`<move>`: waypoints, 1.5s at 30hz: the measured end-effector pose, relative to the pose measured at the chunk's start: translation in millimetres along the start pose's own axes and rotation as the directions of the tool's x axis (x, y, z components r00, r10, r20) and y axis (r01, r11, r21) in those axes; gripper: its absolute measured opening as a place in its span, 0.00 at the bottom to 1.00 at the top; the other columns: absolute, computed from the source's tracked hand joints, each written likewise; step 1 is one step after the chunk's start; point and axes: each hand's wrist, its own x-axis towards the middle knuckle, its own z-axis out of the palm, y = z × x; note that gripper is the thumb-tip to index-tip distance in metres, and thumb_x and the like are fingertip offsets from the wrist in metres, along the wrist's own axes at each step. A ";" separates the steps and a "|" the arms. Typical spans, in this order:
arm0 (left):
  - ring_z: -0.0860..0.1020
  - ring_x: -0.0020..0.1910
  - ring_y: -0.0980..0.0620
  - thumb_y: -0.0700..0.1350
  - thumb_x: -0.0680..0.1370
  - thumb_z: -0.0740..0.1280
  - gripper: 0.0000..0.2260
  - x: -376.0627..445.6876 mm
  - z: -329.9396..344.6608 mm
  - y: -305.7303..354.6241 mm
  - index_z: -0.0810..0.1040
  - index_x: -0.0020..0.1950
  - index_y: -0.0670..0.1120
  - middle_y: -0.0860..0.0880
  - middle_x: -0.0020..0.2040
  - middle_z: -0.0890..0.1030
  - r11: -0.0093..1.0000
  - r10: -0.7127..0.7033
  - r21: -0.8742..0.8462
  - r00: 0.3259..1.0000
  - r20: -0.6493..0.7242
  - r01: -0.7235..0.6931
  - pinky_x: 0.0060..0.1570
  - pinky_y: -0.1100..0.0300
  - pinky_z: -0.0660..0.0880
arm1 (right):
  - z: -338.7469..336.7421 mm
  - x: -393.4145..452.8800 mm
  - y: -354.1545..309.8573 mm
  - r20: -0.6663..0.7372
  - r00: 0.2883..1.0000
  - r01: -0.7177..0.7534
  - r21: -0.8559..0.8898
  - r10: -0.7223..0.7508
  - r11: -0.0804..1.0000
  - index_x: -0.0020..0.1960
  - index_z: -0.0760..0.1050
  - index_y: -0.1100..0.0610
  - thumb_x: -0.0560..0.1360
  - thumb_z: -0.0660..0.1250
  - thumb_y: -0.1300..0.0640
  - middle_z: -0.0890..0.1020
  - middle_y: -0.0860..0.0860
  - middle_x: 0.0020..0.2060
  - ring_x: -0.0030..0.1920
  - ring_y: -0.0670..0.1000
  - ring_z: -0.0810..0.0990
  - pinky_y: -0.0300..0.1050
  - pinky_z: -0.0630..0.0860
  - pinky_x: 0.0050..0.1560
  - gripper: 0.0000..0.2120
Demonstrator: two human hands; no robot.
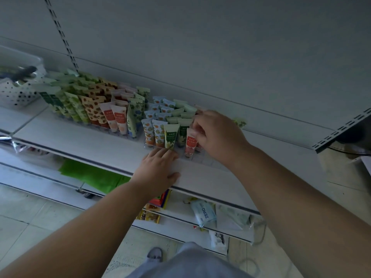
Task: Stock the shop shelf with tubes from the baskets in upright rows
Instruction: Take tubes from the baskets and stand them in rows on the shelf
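A red-and-pink tube [190,144] is pinched near its top by the curled fingers of the right hand [217,137] and stood cap-down at the right end of the front row on the white shelf [80,135]. The left hand [158,169] is laid flat on the shelf edge, fingers straight and close together, fingertips seemingly touching the green tube [170,136]. A white perforated basket [18,93] is seen far left.
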 end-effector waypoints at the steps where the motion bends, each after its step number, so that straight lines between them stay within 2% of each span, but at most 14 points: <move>1: 0.67 0.67 0.50 0.54 0.75 0.67 0.20 -2.0 -0.9 0.5 0.71 0.65 0.51 0.52 0.65 0.73 1.000 -0.006 -0.006 1.000 -0.008 0.006 0.66 0.55 0.65 | -1.1 -0.4 -1.8 -0.033 0.999 0.017 -0.003 -0.017 1.000 0.44 0.76 0.58 0.74 0.69 0.57 0.76 0.51 0.44 0.43 0.54 0.76 0.42 0.66 0.40 0.05; 4: 0.70 0.62 0.52 0.52 0.76 0.66 0.17 -13.0 -8.3 1.3 0.72 0.64 0.51 0.54 0.61 0.75 0.999 -0.031 -0.040 0.997 -0.068 0.028 0.62 0.58 0.67 | -5.2 2.0 -15.7 -0.110 0.990 0.092 0.012 -0.090 0.996 0.47 0.77 0.60 0.73 0.71 0.57 0.77 0.55 0.45 0.44 0.56 0.77 0.46 0.73 0.42 0.07; 9: 0.73 0.54 0.55 0.49 0.77 0.66 0.11 -48.4 -32.7 -20.2 0.75 0.59 0.50 0.55 0.53 0.76 0.989 -0.118 -0.106 0.977 -0.180 0.100 0.56 0.60 0.71 | -3.6 15.4 -67.7 -0.144 0.966 0.232 0.116 -0.215 0.966 0.49 0.77 0.58 0.74 0.69 0.55 0.75 0.50 0.44 0.41 0.48 0.71 0.43 0.68 0.41 0.08; 11: 0.73 0.52 0.55 0.49 0.77 0.66 0.10 -64.1 -48.1 -39.9 0.75 0.58 0.51 0.57 0.50 0.75 0.982 -0.171 -0.113 0.959 -0.228 0.148 0.55 0.60 0.72 | 1.3 26.5 -97.1 -0.146 0.959 0.267 0.165 -0.244 0.949 0.48 0.77 0.58 0.74 0.70 0.55 0.74 0.48 0.44 0.41 0.47 0.71 0.44 0.69 0.40 0.07; 17: 0.73 0.50 0.58 0.50 0.77 0.65 0.09 -113.3 -104.4 -132.0 0.75 0.57 0.52 0.59 0.49 0.74 0.965 -0.254 -0.139 0.924 -0.288 0.222 0.53 0.60 0.74 | 37.2 76.9 -200.5 -0.132 0.952 0.302 0.258 -0.276 0.918 0.50 0.77 0.55 0.74 0.69 0.52 0.75 0.48 0.46 0.42 0.48 0.73 0.48 0.75 0.43 0.08; 21: 0.73 0.50 0.58 0.50 0.76 0.65 0.08 -144.9 -160.9 -208.5 0.75 0.55 0.54 0.59 0.48 0.74 0.958 -0.285 -0.139 0.902 -0.325 0.253 0.52 0.62 0.72 | 71.1 119.6 -281.1 -0.146 0.949 0.313 0.305 -0.280 0.900 0.51 0.77 0.55 0.75 0.69 0.51 0.72 0.45 0.44 0.40 0.44 0.71 0.40 0.71 0.43 0.09; 24: 0.72 0.46 0.60 0.52 0.76 0.64 0.06 -159.5 -211.8 -254.5 0.73 0.52 0.57 0.61 0.46 0.74 0.951 -0.308 -0.136 0.876 -0.371 0.277 0.48 0.63 0.71 | 83.8 149.7 -331.7 -0.153 0.956 0.288 0.328 -0.250 0.900 0.52 0.78 0.54 0.75 0.69 0.51 0.74 0.45 0.44 0.41 0.43 0.72 0.38 0.71 0.44 0.09; 27: 0.72 0.46 0.60 0.52 0.75 0.64 0.07 -166.9 -250.0 -288.7 0.75 0.52 0.55 0.60 0.45 0.75 0.946 -0.322 -0.178 0.861 -0.394 0.272 0.47 0.62 0.71 | 90.3 177.1 -360.5 -0.088 0.971 0.237 0.338 -0.220 0.911 0.53 0.77 0.51 0.75 0.69 0.50 0.73 0.42 0.45 0.40 0.41 0.73 0.34 0.70 0.42 0.09; 30: 0.73 0.47 0.61 0.50 0.76 0.66 0.07 -155.1 -267.7 -314.9 0.75 0.54 0.54 0.60 0.45 0.76 0.945 -0.317 -0.210 0.858 -0.404 0.250 0.49 0.62 0.72 | 102.1 205.2 -370.6 -0.034 0.978 0.208 0.310 -0.207 0.928 0.53 0.76 0.49 0.75 0.68 0.48 0.72 0.39 0.44 0.41 0.36 0.72 0.28 0.66 0.41 0.08; 34: 0.74 0.48 0.60 0.51 0.76 0.66 0.08 -122.1 -281.7 -348.8 0.75 0.55 0.55 0.60 0.46 0.76 0.941 -0.319 -0.251 0.844 -0.430 0.228 0.50 0.62 0.72 | 119.8 249.3 -373.5 -0.036 0.988 0.155 0.335 -0.151 0.929 0.51 0.77 0.49 0.75 0.70 0.49 0.74 0.41 0.44 0.40 0.40 0.75 0.31 0.70 0.40 0.07; 39: 0.72 0.48 0.65 0.53 0.76 0.64 0.08 -98.8 -322.5 -397.8 0.73 0.55 0.58 0.62 0.47 0.75 0.948 -0.311 -0.202 0.847 -0.430 0.246 0.46 0.68 0.67 | 140.8 325.4 -373.2 0.014 0.995 0.085 0.337 -0.095 0.938 0.52 0.77 0.50 0.74 0.71 0.51 0.75 0.40 0.42 0.40 0.40 0.75 0.29 0.68 0.37 0.08; 41: 0.71 0.47 0.68 0.53 0.76 0.65 0.08 -89.7 -335.9 -417.9 0.72 0.55 0.59 0.64 0.46 0.74 0.949 -0.311 -0.190 0.844 -0.436 0.251 0.45 0.72 0.66 | 153.6 353.9 -378.6 0.075 0.994 0.049 0.311 -0.076 0.949 0.52 0.77 0.51 0.74 0.72 0.51 0.76 0.41 0.42 0.41 0.42 0.76 0.33 0.70 0.39 0.09; 43: 0.71 0.46 0.68 0.52 0.76 0.65 0.08 -81.2 -342.9 -435.3 0.73 0.55 0.58 0.64 0.45 0.74 0.949 -0.310 -0.189 0.843 -0.439 0.251 0.44 0.72 0.65 | 167.1 377.6 -384.2 0.186 0.981 -0.003 0.256 -0.046 0.967 0.55 0.77 0.52 0.74 0.72 0.51 0.79 0.45 0.46 0.44 0.47 0.77 0.40 0.73 0.44 0.11; 45: 0.71 0.47 0.68 0.52 0.77 0.65 0.08 -72.3 -347.0 -454.2 0.74 0.55 0.57 0.64 0.45 0.74 0.954 -0.291 -0.193 0.860 -0.420 0.228 0.45 0.70 0.66 | 182.8 397.7 -385.1 0.297 0.955 -0.039 0.168 -0.013 0.985 0.57 0.76 0.52 0.74 0.71 0.51 0.80 0.48 0.50 0.47 0.48 0.78 0.42 0.74 0.48 0.13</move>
